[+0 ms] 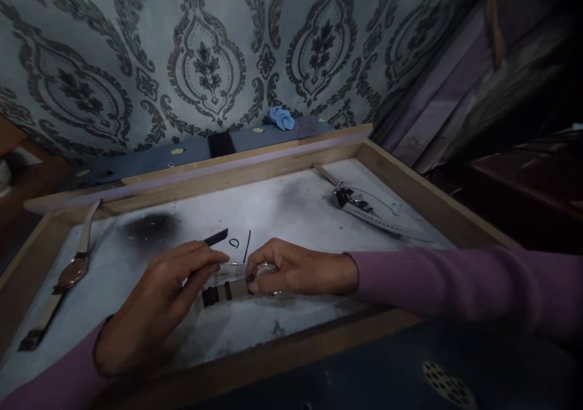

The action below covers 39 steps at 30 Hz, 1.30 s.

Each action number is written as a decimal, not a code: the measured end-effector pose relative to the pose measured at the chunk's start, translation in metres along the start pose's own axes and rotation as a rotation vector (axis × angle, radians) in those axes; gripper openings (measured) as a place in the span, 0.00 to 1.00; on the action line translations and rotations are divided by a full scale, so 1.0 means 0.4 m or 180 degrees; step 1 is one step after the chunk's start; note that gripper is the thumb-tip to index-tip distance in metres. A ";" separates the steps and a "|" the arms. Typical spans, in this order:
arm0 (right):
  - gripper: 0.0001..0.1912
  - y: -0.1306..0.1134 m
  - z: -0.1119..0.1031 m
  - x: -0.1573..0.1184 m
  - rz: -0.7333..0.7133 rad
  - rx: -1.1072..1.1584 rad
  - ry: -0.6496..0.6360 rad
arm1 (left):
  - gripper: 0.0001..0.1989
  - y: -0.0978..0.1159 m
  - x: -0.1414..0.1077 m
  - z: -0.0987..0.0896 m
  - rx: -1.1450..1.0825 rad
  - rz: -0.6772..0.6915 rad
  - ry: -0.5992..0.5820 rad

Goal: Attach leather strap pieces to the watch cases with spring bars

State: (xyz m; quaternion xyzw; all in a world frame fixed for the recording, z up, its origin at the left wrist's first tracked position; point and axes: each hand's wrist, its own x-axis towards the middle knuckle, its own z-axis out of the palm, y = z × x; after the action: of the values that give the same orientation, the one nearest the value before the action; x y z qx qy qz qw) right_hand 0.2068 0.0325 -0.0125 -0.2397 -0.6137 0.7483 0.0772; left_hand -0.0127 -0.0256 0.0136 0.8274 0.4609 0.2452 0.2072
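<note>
My right hand (291,267) grips a wristwatch (265,269) by its round case. Its pale strap (239,288) with dark loops stretches left, low over the white tray floor. My left hand (182,282) is closed in a pinch on a thin silver pin-like piece (231,263), which points at the watch case; most of it is hidden by the fingers. A dark flat strip (216,237) shows behind my left fingers; I cannot tell whether it is held. Near the fingertips lie a small dark ring (234,243) and a thin dark bar (247,246).
A wood-framed tray (319,340) surrounds the work. Another watch (73,272) with a pale strap lies at its left, and a further watch (357,198) at the right beside a pale pointed strip (387,225). Behind the tray sits a crumpled blue cloth (282,118), against patterned wallpaper.
</note>
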 end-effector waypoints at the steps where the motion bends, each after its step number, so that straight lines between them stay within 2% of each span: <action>1: 0.05 0.002 0.000 0.001 -0.0021 0.0019 -0.0015 | 0.10 0.002 0.002 0.001 0.0012 -0.0003 -0.0073; 7: 0.04 0.009 0.001 0.002 0.0012 0.0151 -0.0032 | 0.10 0.017 0.014 0.005 0.0057 -0.0156 -0.0627; 12: 0.05 0.005 0.002 0.002 0.0000 0.0147 -0.0027 | 0.09 0.025 0.009 0.004 0.0105 -0.0235 -0.0411; 21: 0.05 0.010 0.000 0.003 -0.0032 0.0198 -0.0043 | 0.10 0.038 0.004 0.025 0.0208 -0.0118 -0.0275; 32: 0.05 0.014 0.001 0.004 -0.0107 0.0126 -0.0079 | 0.09 0.037 0.004 0.030 0.0393 -0.0137 -0.0331; 39: 0.06 0.015 -0.001 0.005 -0.0100 0.0156 -0.0090 | 0.08 0.039 0.008 0.029 0.0331 -0.0073 -0.0219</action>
State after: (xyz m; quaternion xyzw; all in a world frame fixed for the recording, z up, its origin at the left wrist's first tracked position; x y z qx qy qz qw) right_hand 0.2065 0.0323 -0.0188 -0.2174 -0.6000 0.7651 0.0861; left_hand 0.0063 -0.0317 0.0139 0.8396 0.4750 0.1899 0.1825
